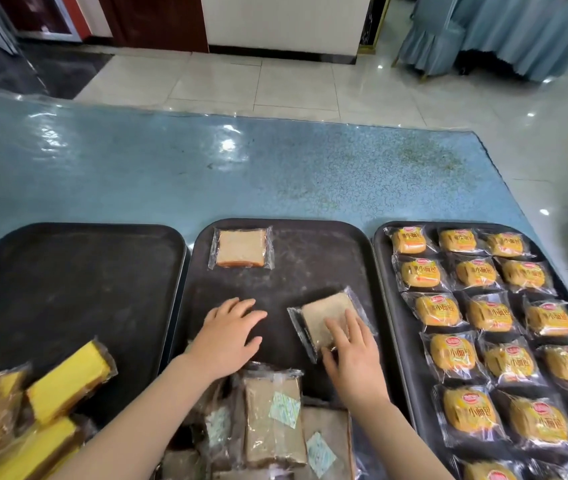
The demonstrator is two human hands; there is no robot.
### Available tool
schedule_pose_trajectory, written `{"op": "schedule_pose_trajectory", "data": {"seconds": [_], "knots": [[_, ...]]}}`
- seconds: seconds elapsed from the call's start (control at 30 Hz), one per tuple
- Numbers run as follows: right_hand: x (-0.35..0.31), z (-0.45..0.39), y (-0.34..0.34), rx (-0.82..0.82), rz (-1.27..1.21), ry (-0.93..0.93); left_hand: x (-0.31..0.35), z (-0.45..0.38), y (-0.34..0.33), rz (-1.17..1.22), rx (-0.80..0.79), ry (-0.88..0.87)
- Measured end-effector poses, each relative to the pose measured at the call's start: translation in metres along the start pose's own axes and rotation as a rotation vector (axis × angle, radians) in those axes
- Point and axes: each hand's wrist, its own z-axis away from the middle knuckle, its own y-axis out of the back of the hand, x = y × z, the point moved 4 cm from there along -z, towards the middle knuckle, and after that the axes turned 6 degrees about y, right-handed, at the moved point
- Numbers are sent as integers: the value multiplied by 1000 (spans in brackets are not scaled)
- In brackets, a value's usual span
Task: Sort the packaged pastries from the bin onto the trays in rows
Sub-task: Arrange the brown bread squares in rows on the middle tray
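1. Right now the right hand (348, 355) lies palm down on a wrapped bread slice (327, 322), fingers spread over its near end and the thumb at its near left corner; whether it grips the packet or only presses on it cannot be told.
2. That slice sits tilted on the middle tray (310, 258), right of centre, with its clear wrapper sticking out at both ends.
3. Just to the left, the left hand (232, 336) rests open and flat on the bare tray surface, fingers loosely spread and holding nothing.
4. At the far left corner of the same tray lies another wrapped bread slice (241, 248), square to the tray edge and well apart from both hands.
5. Below the wrists, at the near edge of the view, a heap of wrapped brown slices (272, 420) is piled loosely, some showing small white sachets inside.
6. On the left, the left tray (67, 271) is mostly bare; yellow cake packets (67, 379) lie over its near corner.
7. On the right, the right tray (379, 271) is filled with yellow bun packets (476, 271) set in rows of three.
8. All three dark trays stand side by side on a blue table (206, 168) with a clear plastic cover, and pale floor tiles (241, 77) lie beyond it.
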Motion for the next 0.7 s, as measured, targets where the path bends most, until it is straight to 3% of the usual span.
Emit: {"op": "schedule_pose_trajectory", "data": {"seconds": [0.27, 0.57, 0.7], "knots": [[3, -54, -17, 55, 67, -20, -13, -17, -20, 3, -73, 117], [0, -132, -25, 144, 79, -166, -11, -18, -29, 3, 62, 158], [-2, -155, -28, 110, 115, -213, -12, -20, -35, 28, 102, 143]]}}
